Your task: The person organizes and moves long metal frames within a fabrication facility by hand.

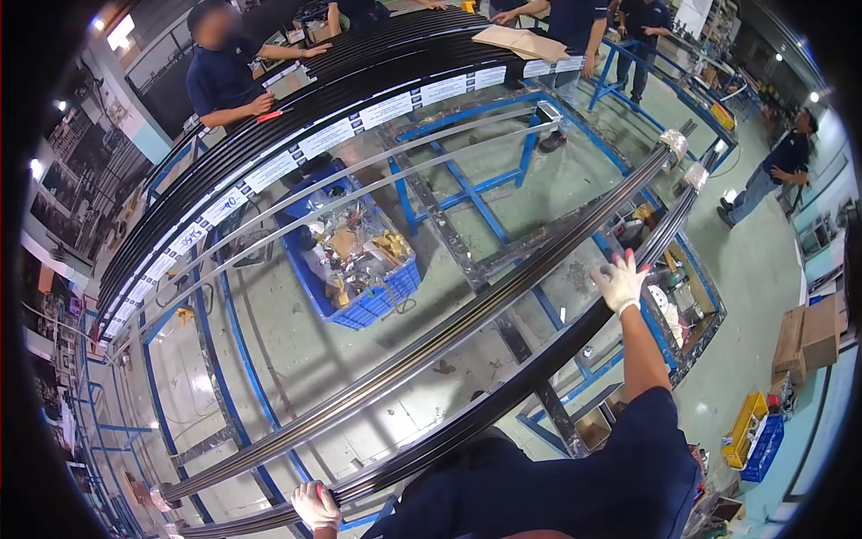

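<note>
Two bundles of long metal profiles cross the blue frame in front of me. The nearer one is a dark bundle, partly hidden by my body. My left hand, in a white glove, is closed around this bundle at lower left, its fingers curled. Further right, my right hand, gloved with red fingertips, has its fingers spread at the upper part of the same bundle; firm contact cannot be made out. Beyond lies a second, brownish bundle, its far end wrapped in clear film.
A blue crate of scraps stands beneath the blue frame. Behind it, black profiles with white labels form a long stack, with cardboard on top. A co-worker touches that stack; several other people stand beyond.
</note>
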`<state>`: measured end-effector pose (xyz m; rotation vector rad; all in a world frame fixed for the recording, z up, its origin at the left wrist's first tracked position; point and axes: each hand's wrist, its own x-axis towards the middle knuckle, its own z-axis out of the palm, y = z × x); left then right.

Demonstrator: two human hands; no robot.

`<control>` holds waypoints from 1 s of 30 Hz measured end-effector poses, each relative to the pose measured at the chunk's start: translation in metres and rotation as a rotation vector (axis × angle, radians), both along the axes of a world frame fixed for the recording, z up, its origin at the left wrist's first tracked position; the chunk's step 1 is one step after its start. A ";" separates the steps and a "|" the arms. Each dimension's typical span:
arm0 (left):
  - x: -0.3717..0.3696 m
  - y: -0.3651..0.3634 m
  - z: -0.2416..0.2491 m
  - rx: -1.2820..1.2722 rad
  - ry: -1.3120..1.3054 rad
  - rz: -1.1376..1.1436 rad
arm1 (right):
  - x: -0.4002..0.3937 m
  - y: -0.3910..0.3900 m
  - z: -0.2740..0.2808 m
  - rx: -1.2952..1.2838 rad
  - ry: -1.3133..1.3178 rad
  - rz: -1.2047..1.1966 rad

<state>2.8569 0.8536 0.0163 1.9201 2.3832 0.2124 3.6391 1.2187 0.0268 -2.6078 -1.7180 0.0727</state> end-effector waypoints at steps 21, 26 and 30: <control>0.000 0.000 0.003 0.027 -0.065 0.031 | -0.116 -0.054 0.016 -0.061 -0.105 0.281; 0.003 0.004 0.009 0.060 -0.061 0.016 | -0.214 -0.087 0.046 -0.209 0.027 0.488; 0.003 0.004 0.009 0.138 -0.070 -0.005 | -0.292 -0.122 0.060 -0.289 -0.072 0.780</control>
